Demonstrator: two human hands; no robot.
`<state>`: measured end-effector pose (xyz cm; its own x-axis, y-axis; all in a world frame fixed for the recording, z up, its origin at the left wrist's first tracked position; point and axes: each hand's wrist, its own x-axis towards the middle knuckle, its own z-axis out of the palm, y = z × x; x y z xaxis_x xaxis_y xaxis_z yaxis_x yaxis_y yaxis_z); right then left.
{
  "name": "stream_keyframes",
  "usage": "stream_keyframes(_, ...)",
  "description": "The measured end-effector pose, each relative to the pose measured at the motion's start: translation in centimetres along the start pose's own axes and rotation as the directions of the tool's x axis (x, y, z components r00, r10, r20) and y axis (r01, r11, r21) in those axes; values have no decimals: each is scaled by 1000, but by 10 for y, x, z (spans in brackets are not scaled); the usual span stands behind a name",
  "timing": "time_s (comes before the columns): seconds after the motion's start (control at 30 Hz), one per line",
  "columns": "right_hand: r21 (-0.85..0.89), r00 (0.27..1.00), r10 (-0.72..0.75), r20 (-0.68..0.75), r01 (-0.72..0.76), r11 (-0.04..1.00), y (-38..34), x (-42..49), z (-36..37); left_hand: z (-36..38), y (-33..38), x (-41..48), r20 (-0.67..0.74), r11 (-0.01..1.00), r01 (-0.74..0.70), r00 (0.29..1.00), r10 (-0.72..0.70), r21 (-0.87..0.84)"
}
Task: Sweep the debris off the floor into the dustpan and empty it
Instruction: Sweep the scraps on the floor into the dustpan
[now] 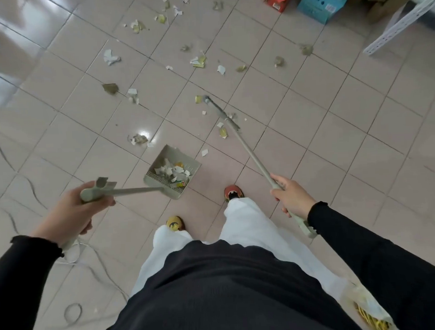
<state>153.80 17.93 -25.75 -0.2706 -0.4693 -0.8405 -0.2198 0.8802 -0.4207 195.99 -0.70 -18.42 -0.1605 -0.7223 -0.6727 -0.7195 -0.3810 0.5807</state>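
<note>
The person's dark top (pixel 217 289) and white trousers (pixel 249 225) filled the near edge of the view, with black sleeves reaching out on either side. The left hand (pixel 71 211) was wrapped around the top of the long dustpan handle (pixel 135 191), and the right hand (pixel 291 197) was closed around the broom handle (pixel 251 156), whose head (pixel 220 111) reached out among the litter ahead. The dustpan (pixel 166 154) sat low just in front of the feet, already holding a heap of torn scraps (pixel 173 171); whether its lip lay flat on the floor (pixel 333 110) could not be told. Most of the debris (pixel 110 57) was still scattered well beyond it, so the task looked barely begun. Such light paper could easily skid past or under the pan if the stroke were too brisk or the lip stood raised. Tilting the handle forward while shifting the pan would likely spill the collected heap. Loose cables (pixel 73 313) on the tiles to the left might snag a foot or the pan.
</note>
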Motion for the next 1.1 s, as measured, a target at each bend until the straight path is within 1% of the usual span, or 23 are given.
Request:
stream_keyframes(0.07,-10,1000,-4,-10,4,1000,-5,-9,32,-18,-17,3,37,1000,-2,999,1,30)
stream_keyframes(0.2,12,999,14,-32,-14,1000,-14,-29,92,-43,-50,15,104,988,-6,995,-10,152)
stream_keyframes(0.33,45,998,66,-24,-65,997,-27,-28,153,-60,-79,25,134,984,0,991,-25,179)
stream_keyframes(0.47,-14,996,79,-31,-80,997,-47,-1,195,-55,-95,37,154,982,20,987,-49,187)
stream_keyframes(0.6,-135,995,104,-4,-103,985,-68,17,226,-36,-105,43,159,982,54,984,-84,183)
stream_keyframes(0.63,-107,993,118,20,-115,988,-70,17,235,-31,-107,43,164,980,56,982,-89,193)
stream_keyframes(0.67,-42,990,133,55,-130,991,-72,14,245,-25,-108,42,166,979,54,982,-88,198)
stream_keyframes(0.73,139,979,173,105,-187,972,-68,-1,262,-16,-108,41,159,982,50,984,-80,183)
stream_keyframes(0.8,331,961,228,159,-269,905,-57,-22,268,-10,-107,39,142,987,53,987,-75,152)
stream_keyframes(0.87,490,947,240,214,-316,812,-47,-45,262,-4,-110,38,126,991,69,989,-83,111)
stream_keyframes(0.93,561,950,194,246,-303,771,-38,-63,251,0,-113,37,110,994,78,990,-87,80)
stream_keyframes(1.03,596,961,140,238,-259,760,-30,-83,236,3,-117,33,97,994,81,991,-87,68)
stream_keyframes(1.1,555,977,113,183,-197,808,-32,-84,228,5,-118,30,94,995,82,992,-87,62)
